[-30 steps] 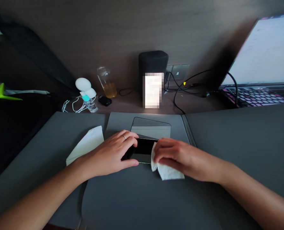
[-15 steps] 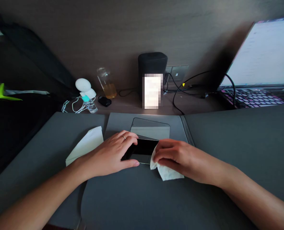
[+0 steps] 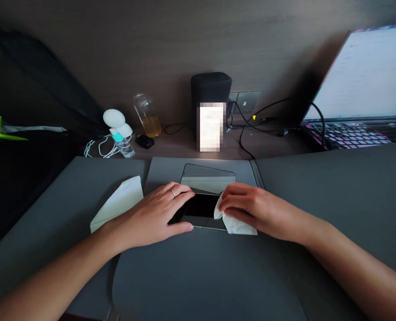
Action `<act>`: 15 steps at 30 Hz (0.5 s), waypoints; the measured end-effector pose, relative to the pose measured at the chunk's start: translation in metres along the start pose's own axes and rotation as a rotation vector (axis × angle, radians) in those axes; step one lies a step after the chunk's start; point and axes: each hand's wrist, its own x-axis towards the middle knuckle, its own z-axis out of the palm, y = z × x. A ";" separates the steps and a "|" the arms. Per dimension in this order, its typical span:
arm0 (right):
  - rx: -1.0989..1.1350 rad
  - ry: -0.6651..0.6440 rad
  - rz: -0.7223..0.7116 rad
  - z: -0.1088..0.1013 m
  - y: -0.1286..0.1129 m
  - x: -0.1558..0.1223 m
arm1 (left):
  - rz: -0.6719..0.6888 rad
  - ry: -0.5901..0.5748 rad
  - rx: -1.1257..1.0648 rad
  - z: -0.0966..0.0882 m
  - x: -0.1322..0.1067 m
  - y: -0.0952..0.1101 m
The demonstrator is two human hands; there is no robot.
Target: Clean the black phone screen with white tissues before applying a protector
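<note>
A dark smartphone [image 3: 201, 209] lies flat, screen up, on the grey mat [image 3: 198, 272]. My left hand [image 3: 164, 207] grips the phone's left end, thumb on the near edge and fingers at the far edge. Bunched in the closed fingers of my right hand [image 3: 251, 207] is a white tissue [image 3: 240, 225], pressed at the right end of the screen. That end of the phone is hidden under the hand and tissue. Just beyond the phone lies a clear screen protector [image 3: 208, 174], a thin sheet with a dark border.
Left of my left hand lies a folded white paper [image 3: 122, 198]. Along the back stand a small spray bottle [image 3: 123, 145], a bottle of amber liquid [image 3: 149, 120], a black speaker [image 3: 211, 87] and black cables [image 3: 243, 133]. An open laptop [image 3: 361, 89] is at the right.
My right hand has moved slightly away from me and to the right with the tissue, baring more of the phone's near edge. My left hand stays on the phone.
</note>
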 end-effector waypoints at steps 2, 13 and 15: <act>0.012 -0.039 -0.056 0.001 0.000 0.000 | 0.003 0.005 -0.002 0.000 0.000 0.000; 0.018 -0.032 -0.081 0.006 -0.008 0.005 | 0.000 0.023 -0.045 -0.004 0.001 0.001; -0.007 0.017 -0.044 0.006 -0.006 0.005 | 0.006 0.038 -0.046 -0.003 0.001 0.001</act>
